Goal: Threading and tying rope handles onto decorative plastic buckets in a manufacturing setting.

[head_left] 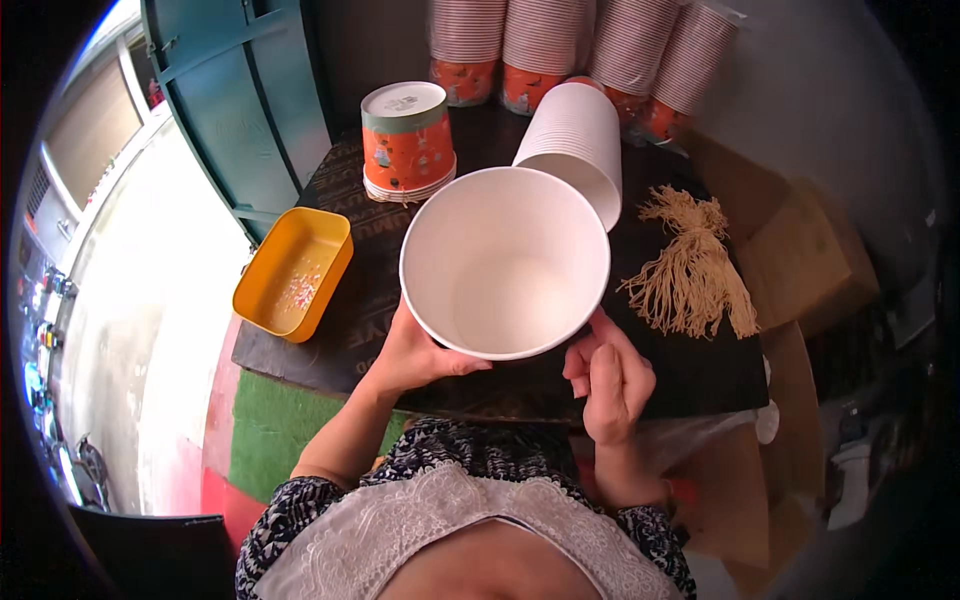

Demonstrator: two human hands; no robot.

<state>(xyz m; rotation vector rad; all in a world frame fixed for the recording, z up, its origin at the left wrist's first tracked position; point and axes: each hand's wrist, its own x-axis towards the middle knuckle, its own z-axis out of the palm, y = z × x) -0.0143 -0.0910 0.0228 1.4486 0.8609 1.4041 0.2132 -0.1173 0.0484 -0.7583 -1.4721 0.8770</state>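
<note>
A large white paper bucket (505, 262) is tilted so that its bare inside faces me. My left hand (415, 355) grips it from the lower left, thumb under the rim and the other fingers hidden behind the wall. At the bucket's lower right is my right hand (615, 385), its fingers curled and thumb pressed in; whatever they hold is too small or hidden to make out. A bundle of beige cords (697, 265) lies to the right. Left of the bucket sits a yellow plastic tub (262, 275) with tiny coloured bits on its bottom.
Behind the bucket, an orange paper bucket stack (410, 150) stands upside down on the dark table (330, 345). Beside it, nested white buckets (575, 130) lie on their side. Wrapped bucket stacks (467, 35) line the back. Cardboard (805, 250) borders the right, a teal door (240, 110) the left.
</note>
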